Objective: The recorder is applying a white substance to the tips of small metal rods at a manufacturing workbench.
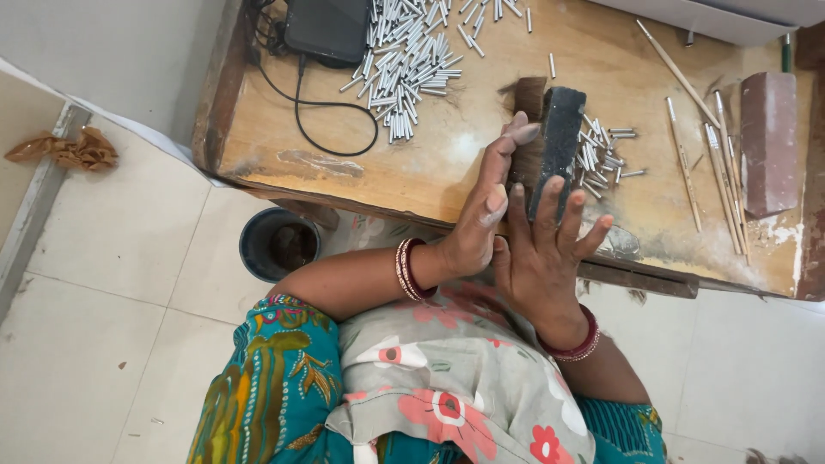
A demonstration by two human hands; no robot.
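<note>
Dark block (557, 142) with a tuft of brown bristle (526, 129) pressed against its left side, held upright between both hands near the counter's front edge.

Nearest the person, the right hand (543, 258) cups the block from below, fingers spread up its face, its grip loosely grasping the block; the left hand (485, 215) lies flat along the bristle, fingers straight, pressing without closing. The step looks like squaring a bundle of hair against the block; any next move would call for steady side pressure so the tuft stays even. Just right of the block lies a small heap of metal tubes (601, 155). Further right are thin wooden sticks (718, 167) and a reddish brick (767, 142). Toward the counter's (284, 146) far edge sit a larger pile of tubes (411, 64) and a black box (326, 27) with cable.
</note>
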